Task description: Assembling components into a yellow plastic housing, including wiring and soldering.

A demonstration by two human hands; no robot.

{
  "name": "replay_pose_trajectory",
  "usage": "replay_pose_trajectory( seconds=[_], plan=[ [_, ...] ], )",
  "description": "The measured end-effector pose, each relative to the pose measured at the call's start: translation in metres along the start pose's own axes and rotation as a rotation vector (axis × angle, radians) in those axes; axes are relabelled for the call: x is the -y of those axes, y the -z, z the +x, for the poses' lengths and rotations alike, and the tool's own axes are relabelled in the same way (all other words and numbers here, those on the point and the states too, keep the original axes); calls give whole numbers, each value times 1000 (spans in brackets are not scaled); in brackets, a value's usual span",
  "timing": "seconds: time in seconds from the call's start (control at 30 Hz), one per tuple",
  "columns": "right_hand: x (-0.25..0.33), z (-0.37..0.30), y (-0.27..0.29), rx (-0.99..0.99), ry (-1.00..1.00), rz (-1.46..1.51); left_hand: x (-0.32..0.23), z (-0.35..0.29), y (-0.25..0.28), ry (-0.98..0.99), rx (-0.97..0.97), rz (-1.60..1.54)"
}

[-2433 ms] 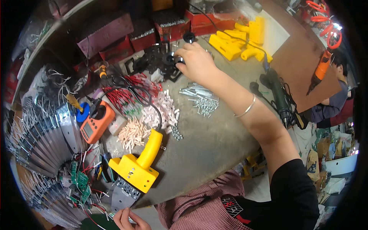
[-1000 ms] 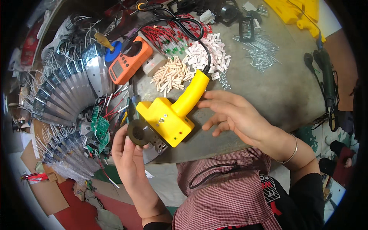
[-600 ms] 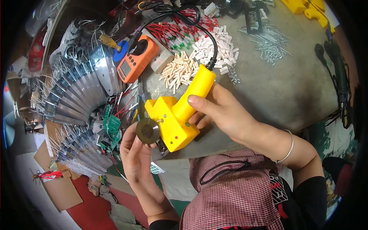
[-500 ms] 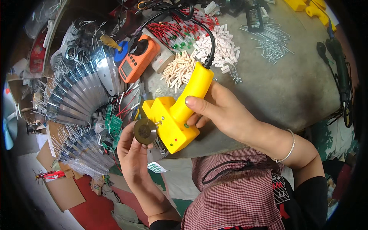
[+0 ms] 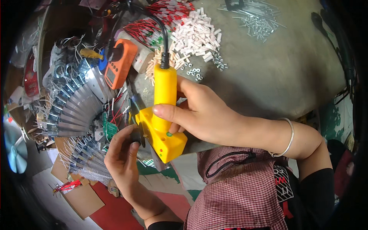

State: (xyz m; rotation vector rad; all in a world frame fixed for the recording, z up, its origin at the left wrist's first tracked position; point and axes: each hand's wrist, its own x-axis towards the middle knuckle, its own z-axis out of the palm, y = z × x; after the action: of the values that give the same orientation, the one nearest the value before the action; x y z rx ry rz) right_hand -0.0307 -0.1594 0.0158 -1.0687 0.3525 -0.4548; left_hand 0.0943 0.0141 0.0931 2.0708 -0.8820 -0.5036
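Observation:
A yellow hand-held tool with a black cord at its top stands nearly upright over the bench's near edge. My right hand is wrapped round its handle, thumb across the front. Small red and green lights or buttons show on its wide lower body, and a flat metal plate juts out below. Between the fingers of my left hand is a dark round knob, seen almost edge-on against the tool's left side. Whether it sits fully on the tool, I cannot tell.
An orange meter with a black plug lies left of the tool. Beyond are heaps of white blocks, red-wired lights and screws. Metal blades fan out at left, beside green circuit boards.
The tool has turned more upright and shifted left in view. The knob, earlier facing me, is now edge-on against the tool's side. The whole view has shifted somewhat.

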Motion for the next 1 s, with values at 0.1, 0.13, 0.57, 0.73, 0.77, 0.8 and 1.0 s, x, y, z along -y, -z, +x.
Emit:
replay_pose_trajectory(
  seconds=[0.1, 0.13, 0.57, 0.73, 0.77, 0.8, 1.0],
  plan=[
    [0, 1, 3, 65, -70, 21, -5, 0, -4, -102, -7, 223],
    [-1, 1, 3, 65, -45, 5, -6, 0, -4, -97, 2, 223],
    [-6, -3, 9, 130, 75, -125, -14, -11, -17, -462, 9, 695],
    [0, -2, 14, 150, -78, 65, -13, -1, -17, -523, 44, 668],
    [0, -2, 15, 163, -94, 46, -13, -1, -15, -521, 73, 658],
    [-2, -1, 17, 168, -111, 21, -10, 1, -14, -523, 105, 639],
    [-4, -1, 16, 170, -141, 11, 1, 2, -22, -523, 22, 903]
  ],
)
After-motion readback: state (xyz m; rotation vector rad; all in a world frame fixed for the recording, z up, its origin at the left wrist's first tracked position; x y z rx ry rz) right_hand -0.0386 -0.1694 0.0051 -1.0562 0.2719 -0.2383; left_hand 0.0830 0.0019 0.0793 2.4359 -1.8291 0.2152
